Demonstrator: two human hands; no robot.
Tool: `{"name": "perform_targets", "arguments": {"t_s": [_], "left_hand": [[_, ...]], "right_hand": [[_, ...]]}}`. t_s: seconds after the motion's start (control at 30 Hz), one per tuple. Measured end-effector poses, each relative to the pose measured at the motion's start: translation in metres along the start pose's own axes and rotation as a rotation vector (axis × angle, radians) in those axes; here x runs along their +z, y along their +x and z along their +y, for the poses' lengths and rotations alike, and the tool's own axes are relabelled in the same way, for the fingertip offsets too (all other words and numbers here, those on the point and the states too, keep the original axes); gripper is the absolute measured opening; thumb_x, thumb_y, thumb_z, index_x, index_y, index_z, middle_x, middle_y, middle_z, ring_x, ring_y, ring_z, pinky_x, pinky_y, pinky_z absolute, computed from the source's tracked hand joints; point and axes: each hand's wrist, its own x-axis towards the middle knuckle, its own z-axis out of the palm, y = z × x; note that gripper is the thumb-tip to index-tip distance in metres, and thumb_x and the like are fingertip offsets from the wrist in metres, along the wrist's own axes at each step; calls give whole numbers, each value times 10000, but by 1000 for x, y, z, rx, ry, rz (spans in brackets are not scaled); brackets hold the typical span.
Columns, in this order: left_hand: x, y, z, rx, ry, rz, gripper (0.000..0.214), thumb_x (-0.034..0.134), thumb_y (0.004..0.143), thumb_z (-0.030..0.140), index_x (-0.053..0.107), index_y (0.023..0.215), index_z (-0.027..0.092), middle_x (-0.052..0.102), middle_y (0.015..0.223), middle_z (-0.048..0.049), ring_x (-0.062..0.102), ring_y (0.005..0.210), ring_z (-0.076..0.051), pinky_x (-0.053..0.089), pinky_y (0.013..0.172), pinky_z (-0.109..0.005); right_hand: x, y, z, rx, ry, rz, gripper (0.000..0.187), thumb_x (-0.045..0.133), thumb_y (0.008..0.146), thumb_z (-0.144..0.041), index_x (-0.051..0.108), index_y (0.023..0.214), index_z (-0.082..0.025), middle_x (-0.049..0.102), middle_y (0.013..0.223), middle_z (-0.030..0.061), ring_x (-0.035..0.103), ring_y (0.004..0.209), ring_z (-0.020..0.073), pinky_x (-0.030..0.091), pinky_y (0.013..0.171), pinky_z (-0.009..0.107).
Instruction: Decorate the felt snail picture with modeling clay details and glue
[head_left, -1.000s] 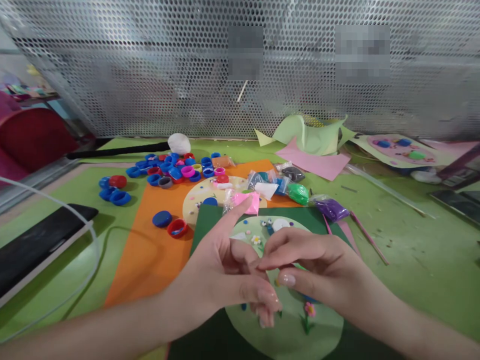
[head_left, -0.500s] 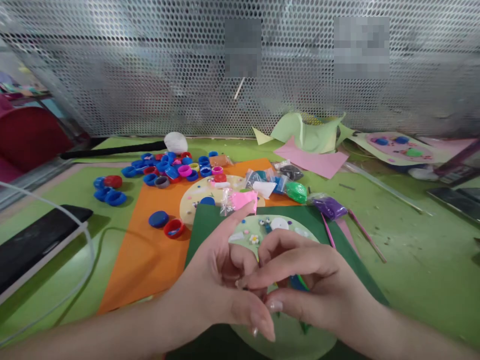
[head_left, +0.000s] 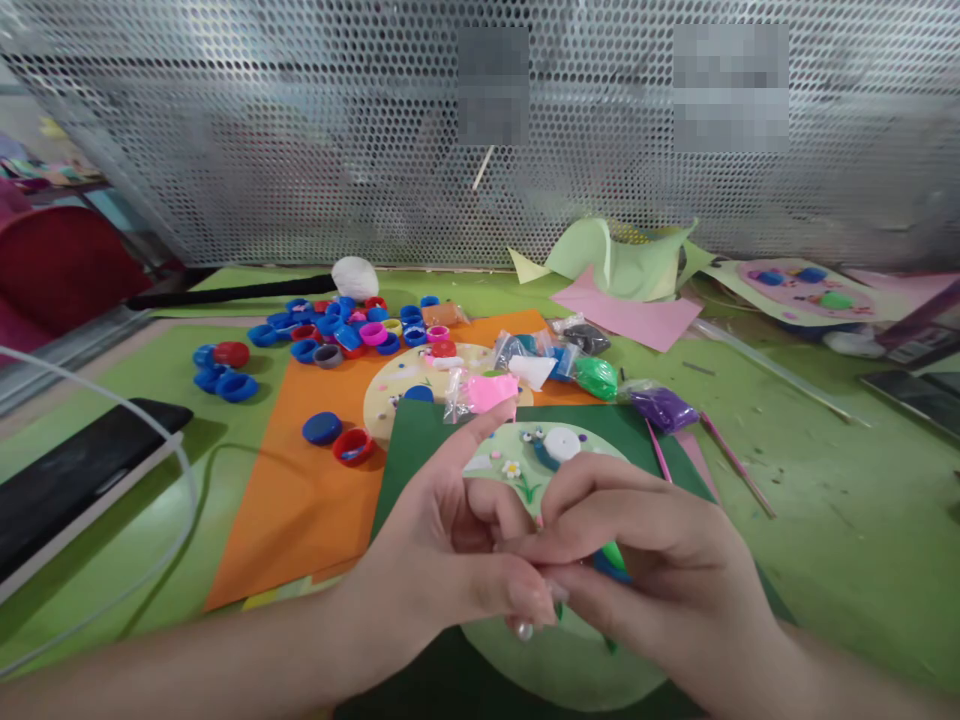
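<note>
- Two bare hands meet above the dark green sheet point(head_left: 409, 450), by the middle of the near edge of the table point(head_left: 862, 560).
- Left hand point(head_left: 450, 560): index finger stretched towards the sheet's far edge, thumb bent inward, other fingers curled.
- Right hand point(head_left: 660, 560): fingers bent, narrow at the tips, against the left thumb and fingers — whether either hand holds something small, I cannot tell.
- Pale green oval point(head_left: 585, 675): on the dark green sheet below both hands, partly covered by them; near its far edge, a white flower point(head_left: 511, 469) and a blue snail-like figure with a white disc point(head_left: 562, 445).
- Pink bag point(head_left: 491, 392): at the sheet's far edge.
- Purple bag point(head_left: 663, 410): by the sheet's far right corner.
- Orange sheet point(head_left: 277, 520): left of the dark green one, bearing a blue cap point(head_left: 322, 429) and a red cap point(head_left: 352, 447).
- Black device point(head_left: 82, 490): along the table's left edge — a white cable point(head_left: 186, 470) runs over it.
</note>
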Motion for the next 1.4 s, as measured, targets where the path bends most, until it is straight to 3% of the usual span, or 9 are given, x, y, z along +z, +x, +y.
{"name": "perform_targets", "arguments": {"t_s": [0.33, 0.53, 0.73, 0.83, 1.0, 1.1, 1.2, 1.3, 1.4], "left_hand": [[3, 0, 2, -28, 31, 59, 1075, 838, 649, 193, 107, 1437, 230, 674, 620, 64, 621, 499, -62, 517, 493, -115], [4, -1, 2, -18, 44, 97, 1049, 819, 659, 104, 112, 1430, 191, 662, 622, 68, 622, 504, -68, 526, 501, -135], [2, -2, 2, -24, 57, 115, 868, 751, 673, -18, 273, 1359, 216, 651, 630, 93, 638, 526, -67, 533, 528, -149], [2, -4, 2, -19, 126, 106, 817, 759, 670, 16, 318, 1330, 207, 642, 616, 83, 639, 542, -87, 515, 533, -168], [3, -11, 14, -14, 491, 92, 653, 690, 799, 248, 306, 1327, 229, 602, 639, 73, 592, 588, -99, 493, 614, -231], [-1, -22, 20, 66, 878, 83, 438, 537, 874, 186, 343, 1263, 249, 568, 667, 69, 584, 674, -122, 472, 775, -303], [-11, -32, 20, 253, 1217, 27, 393, 501, 826, 105, 386, 1174, 247, 608, 735, 36, 582, 815, -168, 404, 905, -343], [-19, -38, 13, 352, 1413, -21, 472, 483, 763, 50, 369, 1179, 241, 634, 773, 10, 582, 876, -192, 402, 872, -320], [-23, -43, 7, 404, 1531, -146, 534, 445, 705, 9, 362, 1195, 205, 653, 781, -19, 602, 816, -203, 395, 834, -348]], "right_hand": [[-1, 1, -4, -33, -113, 60, 105, 663, 735, -75, 679, 726, -179, 601, 663, -2, 575, 577, 92, 488, 506, 189], [-4, 2, -3, 11, -140, 101, 102, 672, 711, -90, 695, 711, -189, 604, 640, 2, 587, 598, 107, 492, 500, 191], [-5, 3, -2, 51, -152, 76, 106, 669, 707, -99, 703, 706, -199, 608, 653, 2, 589, 601, 106, 491, 499, 190], [-8, 3, 0, 63, -171, 81, 116, 671, 717, -115, 704, 726, -225, 628, 671, 0, 601, 642, 114, 488, 502, 183], [-23, 2, 7, 93, -308, -32, 130, 662, 735, -118, 708, 724, -239, 625, 689, -3, 589, 620, 104, 478, 504, 184], [-35, -6, 13, 62, -400, -202, 181, 624, 755, -76, 715, 743, -231, 609, 723, 10, 594, 636, 107, 498, 552, 205], [-43, -16, 20, 12, -472, -339, 191, 600, 779, -67, 719, 771, -216, 601, 757, 37, 606, 693, 140, 509, 604, 260], [-43, -22, 24, -19, -519, -366, 176, 608, 786, -78, 712, 776, -220, 590, 744, 34, 581, 708, 154, 482, 636, 306], [-33, -27, 28, -37, -550, -304, 163, 635, 772, -84, 689, 731, -233, 584, 734, 12, 550, 742, 155, 424, 672, 326]]}}
